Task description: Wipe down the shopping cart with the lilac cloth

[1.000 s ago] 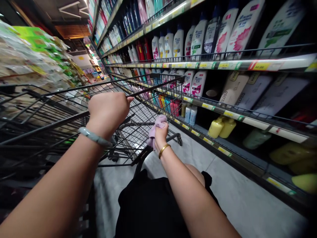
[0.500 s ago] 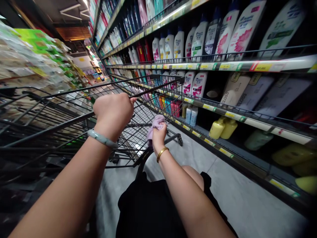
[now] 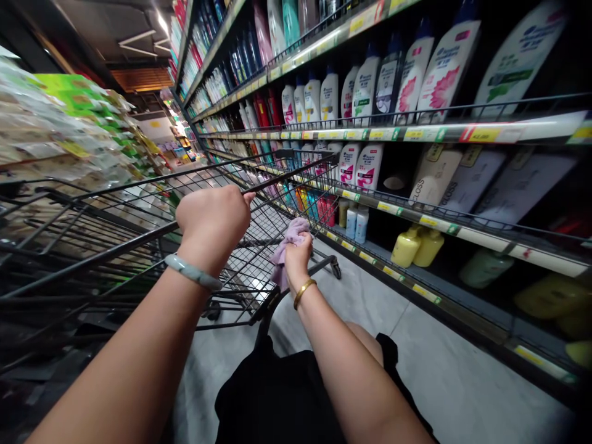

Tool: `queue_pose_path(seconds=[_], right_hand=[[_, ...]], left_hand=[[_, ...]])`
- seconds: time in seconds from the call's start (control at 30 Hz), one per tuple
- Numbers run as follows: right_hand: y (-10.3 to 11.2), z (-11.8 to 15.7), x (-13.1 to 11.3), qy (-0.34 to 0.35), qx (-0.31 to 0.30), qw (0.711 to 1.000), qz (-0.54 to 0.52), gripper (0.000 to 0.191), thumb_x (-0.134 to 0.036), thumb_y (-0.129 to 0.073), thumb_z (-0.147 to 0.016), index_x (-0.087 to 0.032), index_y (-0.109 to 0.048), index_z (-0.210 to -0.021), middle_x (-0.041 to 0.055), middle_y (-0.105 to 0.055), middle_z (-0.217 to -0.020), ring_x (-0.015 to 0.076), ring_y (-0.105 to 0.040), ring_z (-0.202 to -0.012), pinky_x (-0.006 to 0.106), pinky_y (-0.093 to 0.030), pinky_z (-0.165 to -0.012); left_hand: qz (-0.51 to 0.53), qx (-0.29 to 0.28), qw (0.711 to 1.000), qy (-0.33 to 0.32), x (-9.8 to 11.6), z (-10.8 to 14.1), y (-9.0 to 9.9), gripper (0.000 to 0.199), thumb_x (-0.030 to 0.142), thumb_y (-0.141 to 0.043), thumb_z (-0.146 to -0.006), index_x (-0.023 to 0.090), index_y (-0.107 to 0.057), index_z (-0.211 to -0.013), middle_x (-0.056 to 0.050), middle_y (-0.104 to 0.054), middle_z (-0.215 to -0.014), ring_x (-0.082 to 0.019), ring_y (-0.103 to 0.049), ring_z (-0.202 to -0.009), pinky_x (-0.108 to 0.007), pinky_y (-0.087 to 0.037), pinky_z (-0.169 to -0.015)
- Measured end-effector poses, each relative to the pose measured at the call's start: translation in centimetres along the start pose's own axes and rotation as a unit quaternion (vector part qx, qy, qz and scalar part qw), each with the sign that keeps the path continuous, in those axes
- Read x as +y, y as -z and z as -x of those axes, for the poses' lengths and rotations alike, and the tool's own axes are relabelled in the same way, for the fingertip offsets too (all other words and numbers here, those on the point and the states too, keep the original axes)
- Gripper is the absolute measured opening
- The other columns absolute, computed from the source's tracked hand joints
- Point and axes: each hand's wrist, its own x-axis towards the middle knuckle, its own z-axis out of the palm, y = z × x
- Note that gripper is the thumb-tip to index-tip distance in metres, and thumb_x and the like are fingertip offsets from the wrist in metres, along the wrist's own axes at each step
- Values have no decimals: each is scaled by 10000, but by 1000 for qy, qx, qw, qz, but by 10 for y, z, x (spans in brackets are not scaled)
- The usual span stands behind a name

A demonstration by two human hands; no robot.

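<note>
My left hand (image 3: 213,222), with a pale stone bangle on the wrist, is closed around the handle bar of a black wire shopping cart (image 3: 115,243). Lower and to the right, my right hand (image 3: 298,254), wearing a gold bracelet, grips a bunched lilac cloth (image 3: 289,239). Part of the cloth hangs below the fingers. It sits close to the cart's rear corner frame; whether it touches the metal I cannot tell. Through the mesh, the part of the cart basket I can see shows the floor beneath.
Along the right runs a long shelf rack (image 3: 416,132) of shampoo bottles. Yellow pump bottles (image 3: 416,245) stand on its lowest level. Stacked packaged goods (image 3: 60,135) line the left side. Grey floor (image 3: 439,364) lies between, and a cart wheel (image 3: 335,267) is near the rack's base.
The view has tilted slightly upward, so the shelves and cart appear lower. My right hand has shifted the lilac cloth a little, and more of it hangs down. My left hand keeps its grip.
</note>
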Motion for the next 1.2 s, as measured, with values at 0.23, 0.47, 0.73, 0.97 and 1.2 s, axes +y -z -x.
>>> queue_pose_path(seconds=[0.23, 0.47, 0.73, 0.97, 1.2], right_hand=[[-7, 10, -62, 186, -105, 977, -17, 534, -125, -615, -894, -297, -569, -1398, 111, -386, -1546, 242, -483, -1432, 410, -415, -1215], [6, -9, 4, -38, -38, 998, 37, 515, 22, -522, -758, -153, -628, -1230, 159, -587, -1293, 252, -614, -1225, 448, -496, -1114], [-6, 11, -56, 158, -101, 982, -33, 558, -66, -549, -874, -258, -552, -1399, 135, -436, -1511, 213, -525, -1393, 390, -451, -1190], [4, 1, -5, -92, -15, 995, 31, 444, 23, -523, -781, -168, -604, -1174, 180, -518, -1362, 247, -597, -1243, 484, -470, -1145], [-4, 11, -33, 124, -98, 987, -18, 407, -48, -573, -813, -226, -632, -1174, 130, -445, -1475, 216, -459, -1426, 401, -400, -1212]], left_hand=[[-11, -3, 1000, -14, 9, -5, 2, 701, 545, -223, -997, 83, -741, -1097, -277, -735, -997, -407, -697, -958, -460, -517, -798], [-2, 3, 1000, -19, 20, -11, 4, 669, 559, -273, -980, 97, -753, -1043, -274, -741, -946, -409, -708, -897, -454, -528, -730], [-18, -9, 999, -28, 25, -17, 2, 691, 520, -214, -990, 82, -738, -1098, -295, -741, -1017, -411, -709, -959, -455, -524, -781], [-49, -19, 997, -55, 26, -12, 8, 606, 475, -251, -980, 100, -653, -1234, -273, -740, -1065, -396, -704, -978, -433, -519, -781], [-123, -9, 981, -148, -10, 3, 38, 637, 498, -390, -961, 117, -458, -1468, -250, -701, -1283, -419, -681, -1124, -503, -509, -928]])
